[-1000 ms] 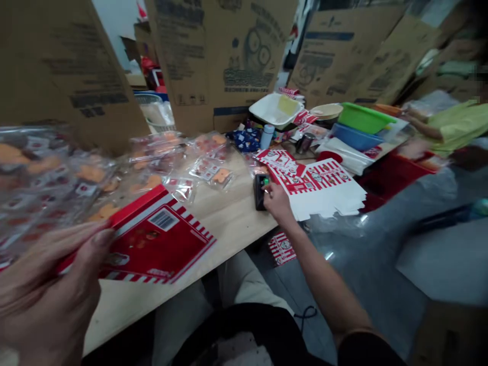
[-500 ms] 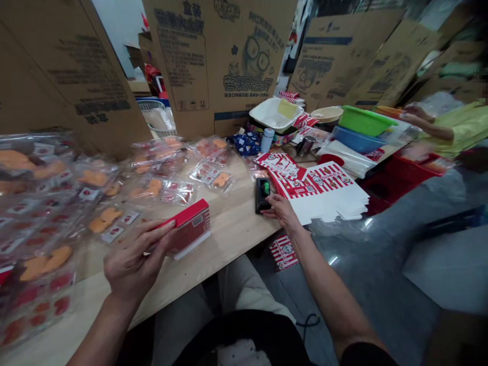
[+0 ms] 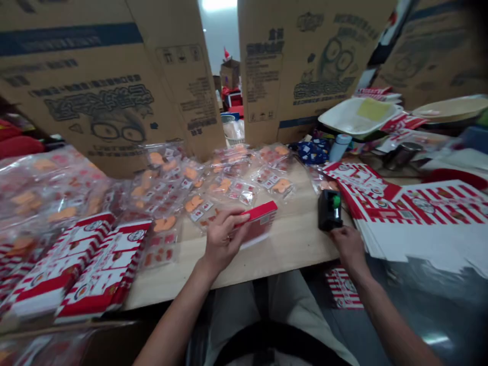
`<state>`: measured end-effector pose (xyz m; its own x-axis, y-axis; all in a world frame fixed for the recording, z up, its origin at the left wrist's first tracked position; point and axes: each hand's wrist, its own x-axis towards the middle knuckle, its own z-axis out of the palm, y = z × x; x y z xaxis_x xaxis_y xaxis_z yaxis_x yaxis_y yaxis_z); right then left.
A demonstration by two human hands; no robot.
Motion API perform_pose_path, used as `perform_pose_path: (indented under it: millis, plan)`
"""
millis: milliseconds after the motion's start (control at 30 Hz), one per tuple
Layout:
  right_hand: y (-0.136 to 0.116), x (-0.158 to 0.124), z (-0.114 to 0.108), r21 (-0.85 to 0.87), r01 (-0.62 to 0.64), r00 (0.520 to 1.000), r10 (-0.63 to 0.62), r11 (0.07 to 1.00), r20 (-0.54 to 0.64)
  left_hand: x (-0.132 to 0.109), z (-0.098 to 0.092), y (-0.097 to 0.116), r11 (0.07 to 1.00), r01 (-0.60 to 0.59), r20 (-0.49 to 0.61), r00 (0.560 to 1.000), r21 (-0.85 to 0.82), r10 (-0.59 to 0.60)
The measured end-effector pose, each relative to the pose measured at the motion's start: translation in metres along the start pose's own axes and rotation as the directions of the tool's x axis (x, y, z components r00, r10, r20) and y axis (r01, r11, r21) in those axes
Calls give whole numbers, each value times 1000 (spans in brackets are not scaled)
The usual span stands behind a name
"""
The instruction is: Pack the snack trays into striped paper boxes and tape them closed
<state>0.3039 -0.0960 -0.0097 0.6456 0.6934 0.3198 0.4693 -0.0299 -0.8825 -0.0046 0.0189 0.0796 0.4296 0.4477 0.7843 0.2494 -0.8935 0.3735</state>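
While our left hand (image 3: 223,236) pinches a flat red cardboard box (image 3: 261,218) by its left end, thumb and fingers closed, our right hand (image 3: 351,249) has its fingers bent at the near end of a black tape dispenser with a green centre (image 3: 328,211); we can't tell if they grip tape. We see the box upright above the near part of the light wooden surface (image 3: 297,244), between our hands; can't tell if it touches down. To our left lie red-and-white striped cardboard boxes (image 3: 109,264); to our right, a pile of flat striped cardboard sheets (image 3: 419,229). Further back we have clear plastic packets with orange pieces (image 3: 282,185), then a pale blue bottle (image 3: 340,147), a white plastic tray (image 3: 343,119), and tall brown printed cartons (image 3: 263,66) behind.
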Motion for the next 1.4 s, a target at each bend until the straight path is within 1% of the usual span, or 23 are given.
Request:
perform_pose_path:
  millis: [67, 100, 133, 167, 233, 267, 333, 400, 467, 500, 567, 633, 733, 833, 933, 1000, 1100, 1200, 1267, 1333, 1400]
  plan:
    - [-20, -12, 3, -38, -14, 999, 12, 999, -36, -2, -4, 3, 1000, -1, 15, 1000, 9, 1]
    - [-35, -20, 6, -42, -21, 1000, 20, 999, -20, -3, -5, 6, 1000, 2, 16, 1000, 6, -2]
    - [-54, -28, 11, -31, -13, 1000, 14, 999, 24, -4, -7, 8, 1000, 8, 17, 1000, 1, -8]
    - [-75, -36, 18, 19, 8, 996, -10, 1000, 90, -5, -8, 10, 1000, 17, 16, 1000, -3, -17]
    - [-118, -47, 36, 193, 53, 968, -98, 980, 230, -6, -9, 12, 999, 35, 16, 999, -6, -35]
    - [-137, -50, 45, 278, 38, 942, -128, 960, 312, -7, -10, 13, 999, 44, 22, 999, -9, -44]
    - [-165, -52, 63, 424, -34, 898, -158, 905, 410, -6, -12, 13, 998, 52, 45, 998, -18, -51]
    - [-180, -52, 77, 499, -151, 874, -120, 853, 470, -7, -13, 13, 998, 61, 66, 996, -11, -60]
    - [-185, -51, 84, 524, -248, 862, -61, 815, 503, -10, -15, 12, 993, 116, 42, 992, 5, -116]
    - [-185, -50, 86, 527, -273, 858, -45, 805, 512, -11, -15, 12, 987, 161, 20, 987, -3, -161]
    - [-185, -50, 87, 518, -284, 856, -30, 807, 516, -14, -15, 10, 968, 249, -9, 968, -43, -249]
    - [-186, -49, 87, 498, -289, 852, -18, 818, 523, -16, -14, 9, 956, 283, -2, 959, -80, -284]
    - [-189, -47, 88, 474, -325, 843, 24, 818, 538, -16, -14, 8, 968, 245, 11, 970, -58, -245]
    - [-190, -46, 91, 425, -352, 834, 74, 834, 547, -12, -16, 9, 989, 146, 10, 989, -17, -146]
    - [-186, -46, 94, 397, -350, 833, 87, 849, 547, -6, -19, 12, 999, 34, 70, 997, -29, -32]
    - [-182, -46, 96, 410, -344, 834, 74, 845, 546, -1, -20, 13, 999, -2, 109, 994, -50, 8]
    - [-176, -48, 99, 433, -309, 851, 44, 847, 523, 4, -20, 11, 998, 8, 134, 991, -57, -1]
    - [-174, -49, 103, 450, -275, 873, 25, 850, 487, 9, -17, 5, 997, 43, 112, 993, -59, -37]
    - [-173, -49, 106, 471, -288, 875, 30, 833, 483, 13, -15, 1, 996, 59, 99, 994, -67, -53]
    - [-171, -48, 110, 501, -306, 871, 26, 809, 490, 19, -12, -2, 994, 74, 124, 990, -76, -64]
    - [-166, -46, 115, 509, -291, 875, 10, 810, 485, 26, -10, -4, 993, 100, 161, 983, -57, -90]
